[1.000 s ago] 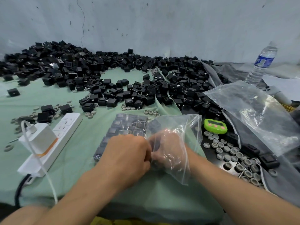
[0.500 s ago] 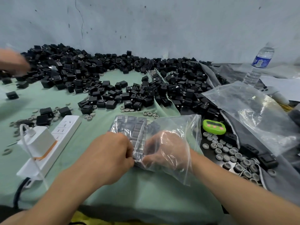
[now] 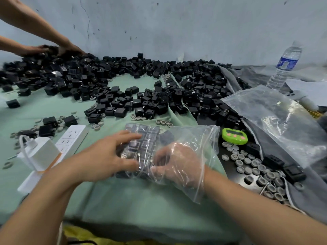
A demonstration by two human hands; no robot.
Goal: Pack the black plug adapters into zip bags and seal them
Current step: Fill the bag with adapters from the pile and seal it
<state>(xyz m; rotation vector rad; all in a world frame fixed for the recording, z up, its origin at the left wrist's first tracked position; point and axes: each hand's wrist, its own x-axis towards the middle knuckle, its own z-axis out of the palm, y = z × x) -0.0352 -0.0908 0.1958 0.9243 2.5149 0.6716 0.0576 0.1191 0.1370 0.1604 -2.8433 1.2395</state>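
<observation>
Step in hand: loading, not yet sealing.

- Zip bag (image 3: 198,144) lies on the green surface (image 3: 44,106), right in front of the person. Its mouth faces the person and sits around the right wrist.
- Packed adapters (image 3: 141,138) sit in a flat, tight block in the bag's far-left end, showing dark through the plastic.
- Left hand (image 3: 106,156) is outside the bag. Its fingers are spread and fairly straight, and it presses down on the block to pin it; it isn't wrapped round anything.
- Right hand (image 3: 178,161) is wholly inside the bag, fingers bent toward the near edge of the block. Through the creased film I can't tell whether it pinches an adapter or only nudges the rows.
- Loose adapters (image 3: 159,96) are heaped across the back of the surface. A second person's hands (image 3: 53,49) are in the heap at far left.
- Spare bags (image 3: 274,121) lie to the right.

Judgement: the block looks close to squared up. The next move would be to draw the right hand out without dragging the rows apart while the left keeps them pinned. After that, both hands need to flatten the mouth, line up the zip strips and pinch along them. The slack, crumpled film near the wrist will likely need smoothing first.
</observation>
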